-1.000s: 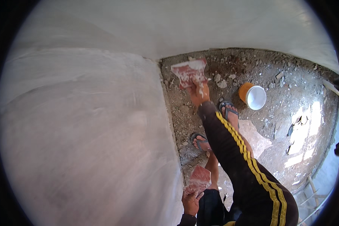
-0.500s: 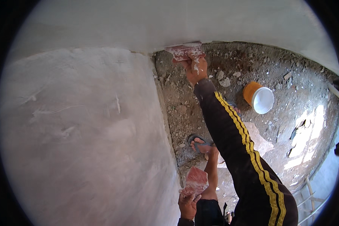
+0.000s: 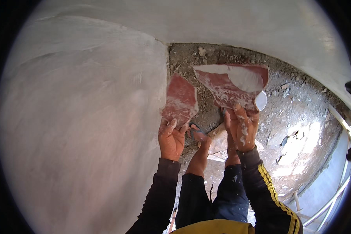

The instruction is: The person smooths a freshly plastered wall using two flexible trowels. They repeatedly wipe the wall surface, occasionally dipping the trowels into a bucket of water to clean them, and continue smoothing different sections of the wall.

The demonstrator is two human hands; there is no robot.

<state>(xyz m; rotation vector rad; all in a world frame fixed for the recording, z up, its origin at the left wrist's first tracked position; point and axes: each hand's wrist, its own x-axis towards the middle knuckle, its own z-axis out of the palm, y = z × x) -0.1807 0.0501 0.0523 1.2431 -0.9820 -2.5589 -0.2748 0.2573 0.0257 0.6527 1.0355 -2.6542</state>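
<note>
My left hand (image 3: 171, 142) is closed on the lower edge of a smaller red spreader sheet (image 3: 180, 97), flat and smeared with white, held up beside the left wall (image 3: 89, 128). In my right hand (image 3: 243, 132), its back spotted with white, is a larger red spreader sheet (image 3: 218, 85). White plaster (image 3: 245, 78) lies along the upper part of that sheet. The two sheets are held apart, side by side. Fingers under the larger sheet are partly hidden.
A bucket (image 3: 261, 100) shows partly behind the larger sheet. Dirt floor with rubble (image 3: 292, 105) meets a curving grey wall (image 3: 222, 23) ahead. Below are my sandalled foot (image 3: 197, 132) and a pale crumpled sheet (image 3: 219, 142). Pale poles (image 3: 331, 201) stand at the lower right.
My right hand has come back from the far wall's base, and its sheet now shows white plaster. My left hand has risen with the smaller sheet toward the larger one.
</note>
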